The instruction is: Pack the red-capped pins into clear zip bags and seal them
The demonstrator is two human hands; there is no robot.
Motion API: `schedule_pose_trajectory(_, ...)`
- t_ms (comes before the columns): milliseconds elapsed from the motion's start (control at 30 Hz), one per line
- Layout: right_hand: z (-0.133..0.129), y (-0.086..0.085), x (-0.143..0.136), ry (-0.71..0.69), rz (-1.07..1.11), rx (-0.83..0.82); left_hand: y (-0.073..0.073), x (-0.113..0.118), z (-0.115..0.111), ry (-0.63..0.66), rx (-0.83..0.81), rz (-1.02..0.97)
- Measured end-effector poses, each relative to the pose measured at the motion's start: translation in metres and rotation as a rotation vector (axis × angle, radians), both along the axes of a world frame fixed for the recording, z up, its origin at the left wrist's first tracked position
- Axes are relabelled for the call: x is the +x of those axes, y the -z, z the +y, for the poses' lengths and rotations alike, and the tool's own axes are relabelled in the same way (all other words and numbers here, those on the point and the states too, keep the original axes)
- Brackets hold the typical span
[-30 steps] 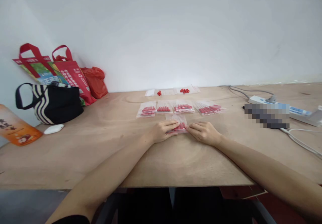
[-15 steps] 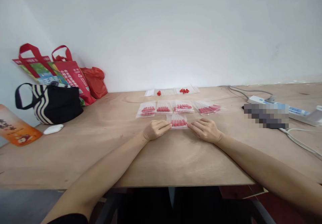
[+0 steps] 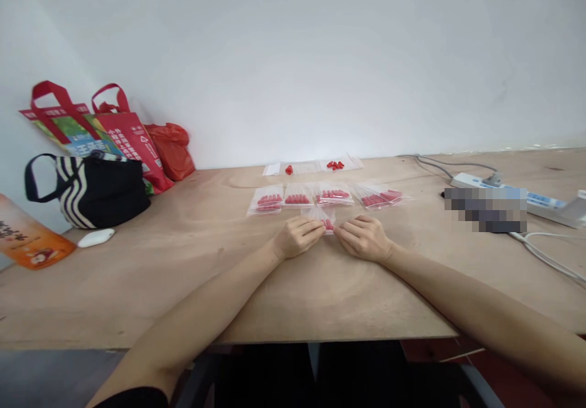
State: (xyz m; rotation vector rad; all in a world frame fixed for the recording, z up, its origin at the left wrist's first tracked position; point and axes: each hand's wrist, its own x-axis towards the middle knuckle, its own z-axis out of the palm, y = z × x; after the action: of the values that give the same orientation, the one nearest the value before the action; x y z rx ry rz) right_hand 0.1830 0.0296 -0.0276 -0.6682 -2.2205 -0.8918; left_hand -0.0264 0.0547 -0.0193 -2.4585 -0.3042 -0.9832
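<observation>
A small clear zip bag [image 3: 328,226] with red capsule-shaped pieces inside lies on the table between my hands. My left hand [image 3: 301,236] is closed on its left side, fingertips over part of the bag. On the right side my right hand [image 3: 364,237] pinches the bag in the same way. Both hands hide much of the bag and its contents. Just behind them lie more clear bags with red pieces: one at the left [image 3: 266,200], one beside it [image 3: 298,196], another in the middle [image 3: 334,194] and overlapping ones at the right [image 3: 379,197].
Near the wall lie loose red pieces [image 3: 336,165] on flat clear bags [image 3: 306,167]. At the left stand shopping bags [image 3: 132,139], a black striped bag [image 3: 112,191], an orange pouch [image 3: 34,237] and a white case [image 3: 96,237]. A power strip [image 3: 544,201] and cables lie right.
Both hands have moved inward along the bag, closer to each other, covering more of the red pieces. The other bags have stayed in place.
</observation>
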Motion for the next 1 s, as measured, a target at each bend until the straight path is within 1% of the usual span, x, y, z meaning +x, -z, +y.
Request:
schedule_pose_trajectory(100,-0.001,0.000,-0.008,-0.020,0.017,0.002,0.002,0.006,0.000,0.000,0.030,-0.002)
schedule_pose_trajectory(267,-0.001,0.000,-0.009,-0.040,0.020,0.001,0.002,0.006,0.000,0.011,0.096,-0.001)
schedule_pose_trajectory(500,-0.002,0.002,-0.013,-0.049,0.023,-0.084,0.002,0.004,0.000,0.029,0.059,0.025)
schedule_pose_trajectory(667,-0.002,0.001,-0.011,-0.043,0.001,-0.057,-0.003,0.005,-0.002,0.041,0.181,0.020)
schedule_pose_trajectory(800,-0.001,-0.001,-0.006,-0.055,0.027,-0.004,-0.007,-0.001,-0.001,0.028,0.230,0.023)
schedule_pose_trajectory(1000,-0.002,-0.002,-0.001,-0.042,0.079,-0.042,-0.013,-0.017,-0.001,-0.009,0.252,0.050)
